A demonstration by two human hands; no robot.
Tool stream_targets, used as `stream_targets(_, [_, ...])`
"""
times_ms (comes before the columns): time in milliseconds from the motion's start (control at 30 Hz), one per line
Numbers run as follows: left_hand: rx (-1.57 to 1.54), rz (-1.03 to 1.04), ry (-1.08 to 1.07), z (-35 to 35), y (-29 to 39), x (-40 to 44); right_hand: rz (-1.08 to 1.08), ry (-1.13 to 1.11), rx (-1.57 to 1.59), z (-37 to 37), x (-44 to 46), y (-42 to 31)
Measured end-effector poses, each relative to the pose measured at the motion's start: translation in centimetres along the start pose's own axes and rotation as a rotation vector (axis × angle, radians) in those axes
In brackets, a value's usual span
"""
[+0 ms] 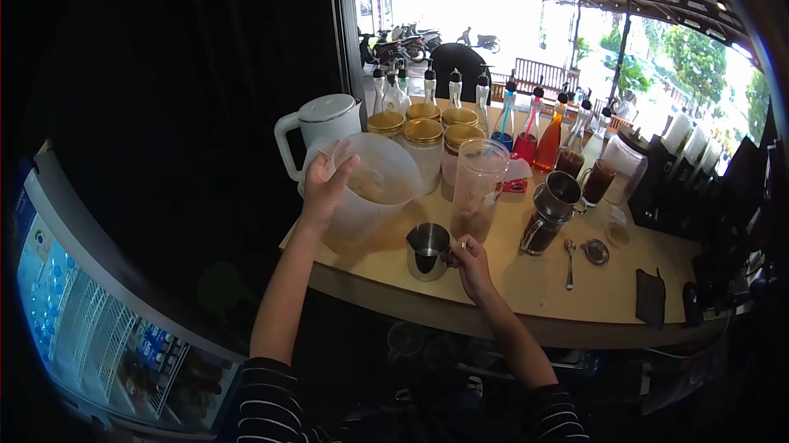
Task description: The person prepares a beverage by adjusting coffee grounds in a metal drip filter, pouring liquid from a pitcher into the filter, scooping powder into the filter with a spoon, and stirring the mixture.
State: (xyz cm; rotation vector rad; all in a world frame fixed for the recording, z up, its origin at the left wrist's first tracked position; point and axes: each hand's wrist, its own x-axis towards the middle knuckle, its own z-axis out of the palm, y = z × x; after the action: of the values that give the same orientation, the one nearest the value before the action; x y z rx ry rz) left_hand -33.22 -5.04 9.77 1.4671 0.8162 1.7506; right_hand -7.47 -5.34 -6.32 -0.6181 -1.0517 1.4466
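My left hand (328,186) is closed on the rim of a translucent plastic tub (359,217), which tilts so that its mouth faces me. Something pale shows inside the tub, too blurred to name. With my right hand (469,265) I grip the handle of a steel milk pitcher (427,259) at the counter's front edge. The pitcher is upright, and its inside looks dark. Just behind it stands a tall clear plastic jar (478,188) with brownish contents in its lower part.
A white kettle (329,118) and several gold-lidded jars (423,132) stand behind the tub. Syrup bottles (549,139) line the back. To the right are a metal coffee dripper (559,196) on a glass mug, a spoon (569,265) and a dark cloth (650,298). A fridge (107,320) is at left.
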Motion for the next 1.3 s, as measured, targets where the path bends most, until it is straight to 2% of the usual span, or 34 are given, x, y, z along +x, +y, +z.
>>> stream_targets(33, [0.005, -0.005, 0.002, -0.3, 0.3, 0.0, -0.01, -0.008, -0.004, -0.1, 0.0, 0.1])
stream_targets(100, [0.187, 0.008, -0.122, -0.8, 0.9, -0.2, -0.002, -0.004, -0.011, -0.2, 0.2, 0.3])
stream_targets(233, [0.344, -0.047, -0.126, -1.3, 2.3, -1.0, -0.02, -0.013, -0.018, -0.2, 0.2, 0.3])
stream_targets(400, [0.573, 0.07, -0.17, -1.0, 2.8, -2.0, -0.003, -0.012, -0.026, 0.0, 0.4, 0.3])
stream_targets(533, [0.605, 0.029, -0.168, -1.0, 2.4, -2.3, -0.011, -0.034, -0.025, 0.0, 0.4, 0.2])
stream_targets(700, [0.8, 0.1, -0.194, -0.2, 2.1, -2.9, -0.027, -0.048, -0.013, -0.1, 0.3, 0.2])
stream_targets(833, [0.824, 0.063, -0.196, 0.4, 2.3, -2.9, -0.011, -0.039, -0.044, -0.1, 0.2, 0.2])
stream_targets(1300, [0.943, 0.227, -0.214, 0.0, 2.2, -2.8, -0.02, -0.043, -0.037, -0.1, 0.5, 0.3])
